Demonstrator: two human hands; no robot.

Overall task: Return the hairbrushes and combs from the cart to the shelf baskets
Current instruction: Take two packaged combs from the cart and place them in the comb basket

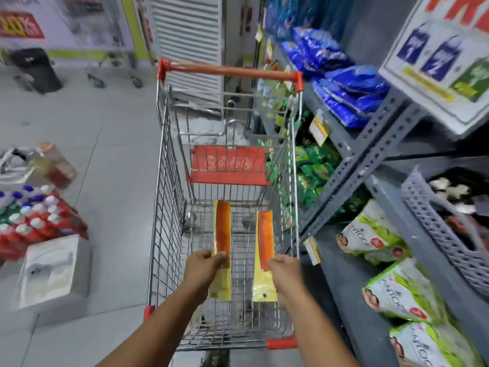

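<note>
A wire shopping cart with red trim stands in front of me. Above its open basket, my left hand grips a long orange comb in a yellow packet. A second orange comb in a yellow packet is gripped by my right hand. Both packets point away from me, side by side. A grey plastic shelf basket sits on the shelf at the right, with dark and white items inside that are too blurred to name.
Grey metal shelving runs along the right with blue packs, green packs and white-green bags. On the floor to the left are red bottles with white caps, a white box and a jar.
</note>
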